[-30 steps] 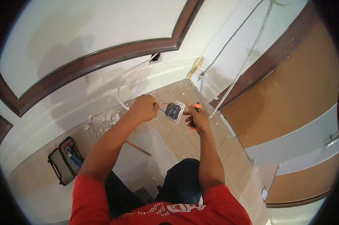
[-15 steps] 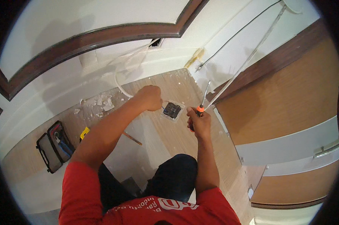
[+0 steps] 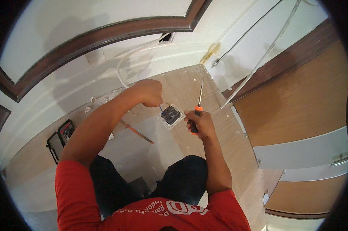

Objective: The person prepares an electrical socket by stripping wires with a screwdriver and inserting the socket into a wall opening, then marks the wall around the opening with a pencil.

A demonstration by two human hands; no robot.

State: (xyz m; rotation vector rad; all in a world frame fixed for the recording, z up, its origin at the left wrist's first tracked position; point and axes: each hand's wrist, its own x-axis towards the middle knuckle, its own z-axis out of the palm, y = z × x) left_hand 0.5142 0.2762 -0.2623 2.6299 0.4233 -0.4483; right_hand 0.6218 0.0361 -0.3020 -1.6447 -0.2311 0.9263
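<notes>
My left hand [image 3: 152, 93] is closed on thin wires, one blue, running to the dark back of a wall fitting [image 3: 171, 114] with a square white plate. The fitting is between my hands, above the light wooden floor [image 3: 185, 154]. My right hand [image 3: 202, 125] grips an orange-and-black screwdriver [image 3: 198, 110], its metal shaft pointing up, with the thumb near the plate's edge. A white cable [image 3: 120, 65] runs from a square wall hole [image 3: 166, 37] down behind my left hand. An orange-handled tool [image 3: 137, 133] lies below the fitting.
An open black tool case [image 3: 56, 140] lies at the left, beside plaster chips [image 3: 93, 104] along the wall. A dark wood moulding [image 3: 93, 40] crosses the white wall. A wooden cabinet [image 3: 285, 115] stands on the right. A loose cord [image 3: 243, 34] and white conduit [image 3: 266, 57] hang in the corner.
My left hand has moved up, along with the wires. The screwdriver in my right hand has turned upright, showing its shaft. The camera view has shifted slightly.
</notes>
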